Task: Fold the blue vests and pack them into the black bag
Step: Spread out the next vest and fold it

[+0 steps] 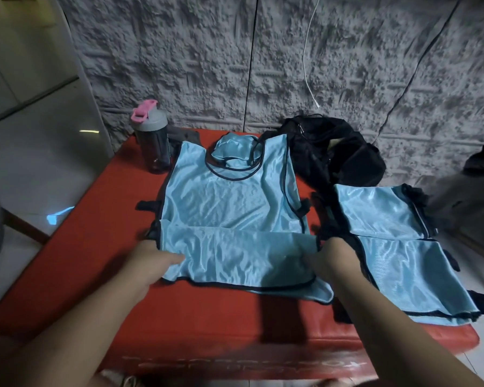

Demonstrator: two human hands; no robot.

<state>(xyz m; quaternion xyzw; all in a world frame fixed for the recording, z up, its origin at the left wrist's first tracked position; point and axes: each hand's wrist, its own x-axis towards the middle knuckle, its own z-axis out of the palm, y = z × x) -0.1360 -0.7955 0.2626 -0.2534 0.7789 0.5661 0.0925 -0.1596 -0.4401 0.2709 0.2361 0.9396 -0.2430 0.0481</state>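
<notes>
Both hands, left hand (154, 259) and right hand (334, 256), grip the blue vest (229, 202) folded hem mid-bench (95, 275); front-edge writing unreadable.

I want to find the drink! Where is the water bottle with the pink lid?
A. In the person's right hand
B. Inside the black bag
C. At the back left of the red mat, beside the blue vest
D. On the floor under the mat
C: the water bottle stands upright at the back left corner of the red mat, just left of the spread blue vest.
</notes>
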